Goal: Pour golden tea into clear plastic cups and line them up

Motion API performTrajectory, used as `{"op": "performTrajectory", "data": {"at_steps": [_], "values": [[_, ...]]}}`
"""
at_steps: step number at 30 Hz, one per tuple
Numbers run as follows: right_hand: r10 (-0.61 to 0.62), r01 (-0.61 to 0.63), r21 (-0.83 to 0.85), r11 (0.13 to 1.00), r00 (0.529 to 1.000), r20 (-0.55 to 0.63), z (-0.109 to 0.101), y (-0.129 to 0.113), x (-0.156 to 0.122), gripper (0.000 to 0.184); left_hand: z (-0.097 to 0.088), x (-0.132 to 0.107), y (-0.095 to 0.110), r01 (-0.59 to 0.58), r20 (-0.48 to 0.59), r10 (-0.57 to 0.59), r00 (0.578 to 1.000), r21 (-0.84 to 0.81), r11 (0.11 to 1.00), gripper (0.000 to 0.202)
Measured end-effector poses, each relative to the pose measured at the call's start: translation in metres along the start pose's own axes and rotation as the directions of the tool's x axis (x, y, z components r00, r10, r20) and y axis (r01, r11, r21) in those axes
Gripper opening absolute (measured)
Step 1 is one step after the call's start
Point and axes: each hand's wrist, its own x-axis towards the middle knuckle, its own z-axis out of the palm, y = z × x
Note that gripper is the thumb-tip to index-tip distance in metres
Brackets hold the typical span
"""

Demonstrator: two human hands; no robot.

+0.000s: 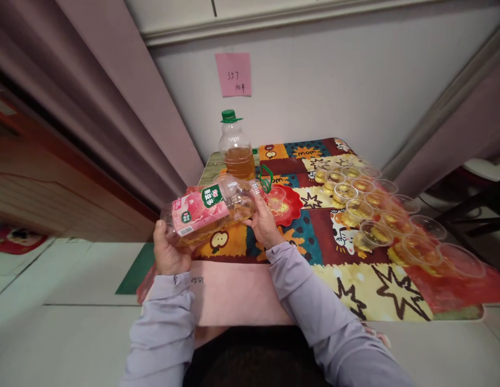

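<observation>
A large clear juice bottle [201, 209] with a pink and green label lies tilted between my hands, its open neck pointing right. My left hand [171, 252] is wrapped round its base end. Near the neck, my right hand [266, 219] grips the other end. Amber liquid shows along the bottle's lower side. Just past the neck, a clear plastic cup [276, 198] sits on a red scalloped plate [292, 207]. A green plastic handle [266, 177] shows beside the neck; what it is attached to is hidden.
A second bottle [238, 161] with a green cap stands behind, part full of amber liquid. Rows of clear cups [360, 208] holding yellowish liquid cover the right side of the patterned tablecloth [306, 242]. A pink note [233, 74] is stuck on the wall.
</observation>
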Motion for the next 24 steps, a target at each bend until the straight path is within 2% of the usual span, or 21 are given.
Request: {"op": "performTrajectory", "data": {"at_steps": [6,11,18,24], "values": [[0.01,-0.01,0.013,1.0,1.0,-0.012,0.0015,-0.0007,0.0,0.055,0.0041,-0.0007,-0.001,0.012,-0.005,-0.011,1.0,0.052,0.999,0.067],[0.032,-0.031,0.023,0.999,0.999,-0.024,0.001,0.0006,0.0017,0.053,0.0077,-0.0019,-0.0004,0.01,-0.004,-0.01,1.0,0.015,1.0,0.065],[0.01,-0.01,0.006,1.0,1.0,-0.025,-0.0012,0.0031,0.0041,0.053,0.0087,-0.0038,0.0009,-0.02,0.062,0.018,0.998,0.035,0.999,0.063],[0.007,-0.006,0.02,1.0,1.0,-0.03,-0.0016,0.0045,0.0048,0.053,0.0082,-0.0008,0.0024,0.002,0.006,-0.003,1.0,0.037,0.999,0.06]]}}
